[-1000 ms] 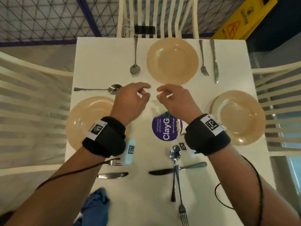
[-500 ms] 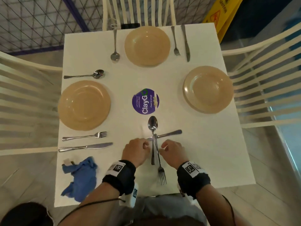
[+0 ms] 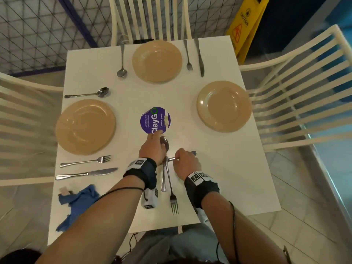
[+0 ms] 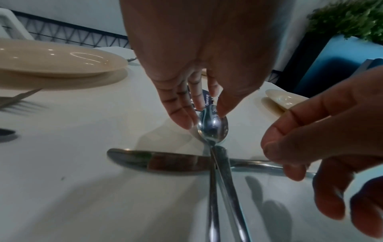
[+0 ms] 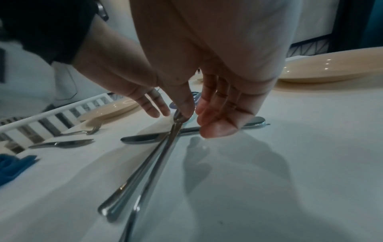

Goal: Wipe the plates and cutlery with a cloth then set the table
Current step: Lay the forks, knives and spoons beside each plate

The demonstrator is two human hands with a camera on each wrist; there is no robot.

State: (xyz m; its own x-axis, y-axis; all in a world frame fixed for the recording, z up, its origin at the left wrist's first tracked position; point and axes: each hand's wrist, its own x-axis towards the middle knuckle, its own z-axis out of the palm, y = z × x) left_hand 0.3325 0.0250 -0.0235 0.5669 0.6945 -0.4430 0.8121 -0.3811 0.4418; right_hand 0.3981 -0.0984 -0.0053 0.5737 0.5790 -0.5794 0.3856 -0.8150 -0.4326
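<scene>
A spoon (image 3: 164, 144), fork (image 3: 172, 199) and knife (image 4: 157, 161) lie crossed near the table's front middle. My left hand (image 4: 204, 119) hovers over the spoon's bowl (image 4: 212, 129), with straight fingers on one side and the thumb on the other, right at its rim. My right hand (image 3: 178, 156) pinches the knife's handle (image 5: 257, 121) between thumb and curled fingers. Three tan plates sit at the left (image 3: 85, 126), far (image 3: 157, 60) and right (image 3: 224, 106). A blue cloth (image 3: 76, 202) lies crumpled at the front left corner.
The white table (image 3: 228, 178) has a purple round sticker (image 3: 155, 121) at its middle. The left and far plates each have a spoon, fork and knife beside them. White slatted chairs stand on three sides. A yellow caution sign (image 3: 245, 25) stands at the far right.
Both hands pulled back from the table's middle to the crossed cutlery. Since then the left moved forward over the spoon's bowl and the right onto the knife's handle.
</scene>
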